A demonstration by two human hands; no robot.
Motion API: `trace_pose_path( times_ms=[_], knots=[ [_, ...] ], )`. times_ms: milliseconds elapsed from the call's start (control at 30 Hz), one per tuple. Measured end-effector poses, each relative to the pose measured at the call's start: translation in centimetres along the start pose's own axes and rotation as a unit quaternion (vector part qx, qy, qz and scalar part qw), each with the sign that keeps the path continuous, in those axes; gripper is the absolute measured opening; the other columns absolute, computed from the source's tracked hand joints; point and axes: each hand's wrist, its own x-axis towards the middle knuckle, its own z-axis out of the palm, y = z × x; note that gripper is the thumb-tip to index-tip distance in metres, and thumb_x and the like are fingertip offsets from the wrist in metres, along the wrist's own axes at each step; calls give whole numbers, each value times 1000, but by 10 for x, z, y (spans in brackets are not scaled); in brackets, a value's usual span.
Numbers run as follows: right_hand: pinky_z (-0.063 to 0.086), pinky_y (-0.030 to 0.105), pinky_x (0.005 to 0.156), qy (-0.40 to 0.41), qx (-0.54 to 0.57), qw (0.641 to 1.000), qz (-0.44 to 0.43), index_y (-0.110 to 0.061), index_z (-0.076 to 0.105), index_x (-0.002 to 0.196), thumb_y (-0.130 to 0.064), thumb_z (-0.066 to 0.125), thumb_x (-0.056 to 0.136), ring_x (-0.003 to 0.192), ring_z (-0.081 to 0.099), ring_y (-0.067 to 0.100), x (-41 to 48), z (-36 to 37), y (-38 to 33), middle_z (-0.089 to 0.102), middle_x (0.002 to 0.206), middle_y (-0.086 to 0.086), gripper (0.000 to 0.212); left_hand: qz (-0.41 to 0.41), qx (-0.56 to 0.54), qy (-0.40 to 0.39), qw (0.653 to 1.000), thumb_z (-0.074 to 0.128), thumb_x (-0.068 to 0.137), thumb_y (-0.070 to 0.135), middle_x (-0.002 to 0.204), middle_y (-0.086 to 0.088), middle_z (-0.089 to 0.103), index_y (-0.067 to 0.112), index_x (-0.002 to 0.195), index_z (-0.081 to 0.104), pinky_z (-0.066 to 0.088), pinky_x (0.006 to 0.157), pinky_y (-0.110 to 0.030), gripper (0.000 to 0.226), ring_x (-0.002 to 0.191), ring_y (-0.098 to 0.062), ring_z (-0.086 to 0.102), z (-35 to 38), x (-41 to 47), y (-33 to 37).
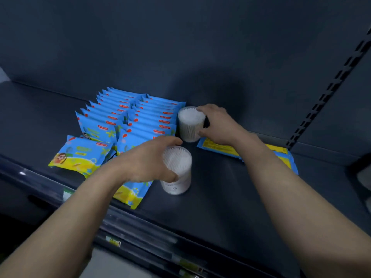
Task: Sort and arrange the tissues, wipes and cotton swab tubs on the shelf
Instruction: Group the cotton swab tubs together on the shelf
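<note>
Rear tub [190, 125] upright at frame centre, tight beside the wipes [152, 121] rows; right hand [217, 123] wrapped round it. Front tub [177, 171] just below it, left hand [148, 161] gripping its side. I'd say I'm lining tubs front-to-back. Loose pack [218, 147] flat on shelf [220, 197], right of centre, unsorted.

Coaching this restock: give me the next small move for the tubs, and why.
Probably the left hand should slide the near clear round tub of white cotton swabs back against the far matching tub, which the right hand grips beside the blue wipe packs; a gap separates the tubs.
</note>
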Motion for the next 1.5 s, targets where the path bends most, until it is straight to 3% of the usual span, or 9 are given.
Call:
trace_pose_path(
  times_ms=[200, 500, 600, 733, 867, 1000, 1167, 1367, 1500],
  knots=[
    [25, 35, 111, -63, 20, 997, 37, -18, 14, 150, -19, 70, 78, 138, 21, 33, 45, 8, -8, 19, 155, 7, 92, 20, -11, -21, 1000, 77, 67, 26, 130, 23, 39, 39, 136, 33, 31, 91, -14, 84, 115, 2, 39, -12, 9, -14],
    [40, 32, 98, -17, 24, 995, 93, -23, 31, 143, -46, 72, 68, 120, 45, 32, 32, -7, -21, 31, 136, 12, 89, 69, -6, -46, 997, 77, 67, 25, 124, 22, 43, 41, 133, 35, 36, 76, 1, 80, 104, 6, 42, -21, 22, -21],
    [43, 31, 89, 26, 57, 988, 138, -20, 49, 128, -51, 71, 69, 104, 52, 24, 7, -32, -21, 36, 117, 5, 71, 102, -14, -52, 993, 77, 67, 21, 117, 24, 45, 42, 126, 39, 35, 73, 4, 74, 97, 11, 44, -24, 29, -15],
    [45, 30, 58, 89, 47, 966, 238, -12, 59, 94, -59, 68, 66, 81, 57, 22, -34, -59, -6, 53, 96, 4, 55, 165, -12, -74, 983, 74, 55, 35, 110, 27, 48, 44, 121, 42, 37, 77, -2, 74, 99, 12, 47, -19, 47, 5],
    [45, 31, 81, 127, 35, 932, 338, -20, 51, 122, -55, 69, 65, 105, 54, 24, -96, -72, 21, 56, 116, 7, 69, 225, -20, -130, 966, 76, 55, 39, 108, 29, 47, 43, 120, 42, 39, 80, -12, 74, 96, 5, 50, 4, 69, 41],
    [44, 32, 92, 134, 14, 894, 427, -30, 43, 133, -53, 69, 67, 115, 52, 26, -166, -81, 42, 52, 129, 11, 75, 268, -23, -182, 946, 78, 56, 40, 109, 30, 47, 42, 124, 43, 45, 88, -23, 76, 105, 0, 51, 36, 78, 82],
    [38, 28, 82, 115, -8, 863, 492, -29, 46, 134, -53, 70, 71, 117, 49, 25, -232, -93, 62, 53, 127, 7, 71, 314, -22, -197, 929, 79, 65, 31, 98, 35, 40, 36, 128, 42, 39, 79, -14, 74, 100, -2, 47, 76, 70, 131],
    [37, 30, 87, 62, -18, 877, 476, -23, 46, 134, -58, 69, 70, 122, 46, 25, -263, -95, 98, 47, 136, 8, 77, 290, 2, -200, 936, 78, 66, 31, 112, 18, 47, 35, 132, 38, 37, 77, -15, 77, 104, -6, 49, 117, 64, 168],
    [40, 33, 87, 26, -35, 903, 428, -25, 43, 135, -62, 65, 72, 122, 46, 26, -267, -95, 117, 45, 136, 7, 76, 263, 23, -177, 948, 78, 66, 30, 123, 21, 41, 34, 134, 37, 34, 84, -17, 79, 110, -2, 43, 135, 56, 185]
  ],
)
